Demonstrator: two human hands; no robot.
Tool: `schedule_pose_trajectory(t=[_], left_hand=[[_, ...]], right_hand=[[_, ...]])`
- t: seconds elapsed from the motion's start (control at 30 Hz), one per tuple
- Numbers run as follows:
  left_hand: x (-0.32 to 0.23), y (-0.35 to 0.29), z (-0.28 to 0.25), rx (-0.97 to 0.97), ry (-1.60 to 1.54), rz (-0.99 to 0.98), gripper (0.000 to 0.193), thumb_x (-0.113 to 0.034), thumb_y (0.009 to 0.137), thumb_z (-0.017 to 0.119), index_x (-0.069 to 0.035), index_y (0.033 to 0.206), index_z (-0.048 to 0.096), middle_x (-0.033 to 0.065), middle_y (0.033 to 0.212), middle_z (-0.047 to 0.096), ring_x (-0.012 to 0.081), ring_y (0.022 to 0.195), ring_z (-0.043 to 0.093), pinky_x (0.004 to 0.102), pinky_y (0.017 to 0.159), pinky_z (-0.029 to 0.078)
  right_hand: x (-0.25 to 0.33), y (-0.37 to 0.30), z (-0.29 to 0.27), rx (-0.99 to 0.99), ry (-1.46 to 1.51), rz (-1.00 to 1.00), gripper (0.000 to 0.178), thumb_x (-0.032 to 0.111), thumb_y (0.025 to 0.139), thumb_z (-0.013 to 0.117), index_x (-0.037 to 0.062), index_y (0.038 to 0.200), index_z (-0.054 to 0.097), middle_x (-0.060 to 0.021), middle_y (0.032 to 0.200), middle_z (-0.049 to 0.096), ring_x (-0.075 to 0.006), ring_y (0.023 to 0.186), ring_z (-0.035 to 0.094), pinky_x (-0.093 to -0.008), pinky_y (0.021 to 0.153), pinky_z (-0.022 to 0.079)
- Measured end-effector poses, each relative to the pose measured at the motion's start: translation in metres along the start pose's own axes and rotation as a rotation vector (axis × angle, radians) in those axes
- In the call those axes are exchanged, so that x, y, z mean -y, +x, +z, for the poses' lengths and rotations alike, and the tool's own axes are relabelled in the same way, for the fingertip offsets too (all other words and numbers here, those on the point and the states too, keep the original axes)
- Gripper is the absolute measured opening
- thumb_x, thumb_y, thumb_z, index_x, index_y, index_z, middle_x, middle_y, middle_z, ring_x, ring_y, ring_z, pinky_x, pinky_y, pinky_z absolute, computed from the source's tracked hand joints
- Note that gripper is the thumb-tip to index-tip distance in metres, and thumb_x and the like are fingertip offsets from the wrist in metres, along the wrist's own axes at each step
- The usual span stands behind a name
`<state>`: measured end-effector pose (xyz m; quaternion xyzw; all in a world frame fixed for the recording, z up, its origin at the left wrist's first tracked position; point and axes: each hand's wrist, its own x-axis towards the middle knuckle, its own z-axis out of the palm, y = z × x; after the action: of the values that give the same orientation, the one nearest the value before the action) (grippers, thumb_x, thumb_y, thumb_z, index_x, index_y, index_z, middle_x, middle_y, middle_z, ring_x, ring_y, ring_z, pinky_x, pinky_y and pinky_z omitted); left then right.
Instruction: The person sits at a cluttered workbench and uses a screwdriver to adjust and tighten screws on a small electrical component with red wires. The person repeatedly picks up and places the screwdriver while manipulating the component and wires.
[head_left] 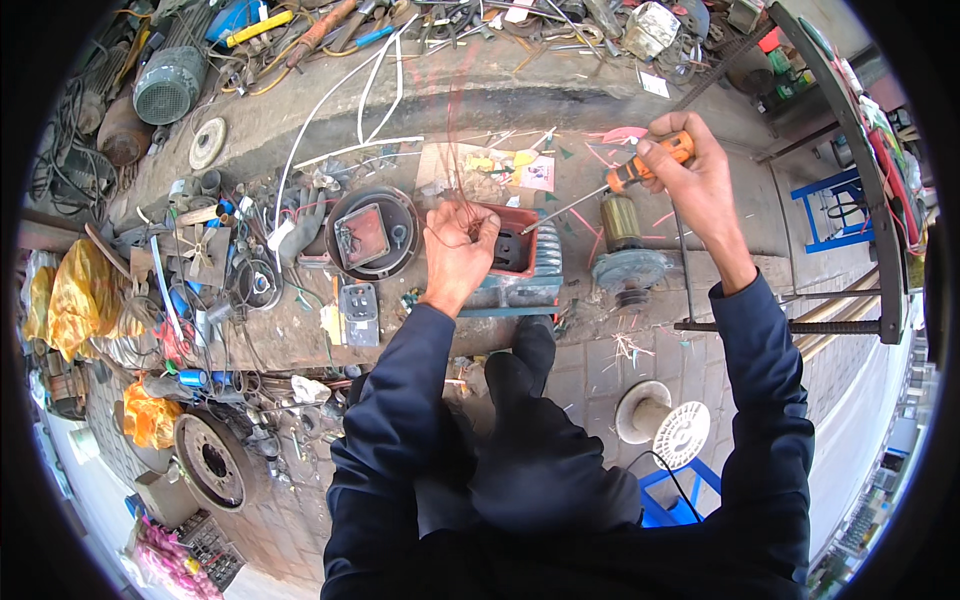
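Note:
My right hand point(700, 185) is closed around the handle of an orange and black screwdriver point(628, 178). Its shaft slants down to the left, and the tip is by the rim of a red terminal box point(524, 222). That box sits on top of a blue-green finned motor housing point(548, 268). With fingers pinched together, my left hand point(455, 258) grips thin reddish-brown wires point(455, 180) at the box's left side. The wires rise in loose loops, blurred toward their upper ends. Beyond the housing to the right stands a motor rotor point(622, 222) in a blue-green end cover point(630, 270).
A round dark pan point(335, 222) holds a small square tray point(362, 235). Left of it lie tangled wires and metal parts. A grey electric motor point(170, 85) stands far left. A rebar-legged stand point(838, 120) rises at right. White spools point(682, 434) and a blue stool point(655, 512) are below.

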<state>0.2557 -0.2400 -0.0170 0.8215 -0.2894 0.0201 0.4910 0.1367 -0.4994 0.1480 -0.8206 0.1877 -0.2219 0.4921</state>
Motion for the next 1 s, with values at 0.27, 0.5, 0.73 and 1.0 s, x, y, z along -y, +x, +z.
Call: schedule_pose_trajectory(t=[0.27, 0.5, 0.73, 1.0], left_hand=[[-0.005, -0.014, -0.028, 0.322, 0.156, 0.052, 0.109, -0.024, 0.065, 0.095, -0.007, 0.157, 0.039, 0.0231, 0.161, 0.036, 0.0455, 0.132, 0.047, 0.0537, 0.109, 0.042], [0.009, 0.006, -0.038, 0.617, 0.118, 0.049, 0.123, -0.021, 0.061, 0.097, -0.006, 0.162, 0.029, 0.0253, 0.170, 0.021, 0.0468, 0.146, 0.040, 0.0552, 0.118, 0.038], [0.008, 0.007, -0.029, 0.573, 0.051, 0.085, 0.116, -0.016, 0.063, 0.096, 0.003, 0.158, 0.033, 0.0243, 0.159, 0.035, 0.0425, 0.145, 0.045, 0.0422, 0.122, 0.042], [0.006, 0.006, -0.027, 0.545, 0.051, 0.084, 0.113, -0.019, 0.062, 0.099, 0.001, 0.155, 0.037, 0.0221, 0.155, 0.037, 0.0415, 0.141, 0.049, 0.0421, 0.117, 0.047]], right_hand=[[0.007, 0.010, 0.014, 0.031, -0.165, -0.063, 0.030, 0.019, 0.094, 0.079, 0.0005, 0.112, 0.064, -0.0027, 0.085, 0.067, -0.0077, 0.078, 0.061, -0.0282, 0.070, 0.053], [0.006, 0.011, 0.018, 0.046, -0.176, -0.056, 0.029, 0.019, 0.095, 0.078, 0.0016, 0.111, 0.062, -0.0031, 0.085, 0.067, -0.0086, 0.078, 0.061, -0.0295, 0.071, 0.053], [0.002, 0.013, 0.018, 0.063, -0.215, -0.052, 0.032, 0.022, 0.094, 0.078, 0.0019, 0.113, 0.062, -0.0051, 0.085, 0.068, -0.0101, 0.078, 0.062, -0.0317, 0.072, 0.054], [0.005, 0.016, 0.026, 0.075, -0.306, -0.093, 0.035, 0.026, 0.094, 0.079, 0.0023, 0.114, 0.062, -0.0090, 0.083, 0.071, -0.0133, 0.075, 0.063, -0.0340, 0.071, 0.054]])
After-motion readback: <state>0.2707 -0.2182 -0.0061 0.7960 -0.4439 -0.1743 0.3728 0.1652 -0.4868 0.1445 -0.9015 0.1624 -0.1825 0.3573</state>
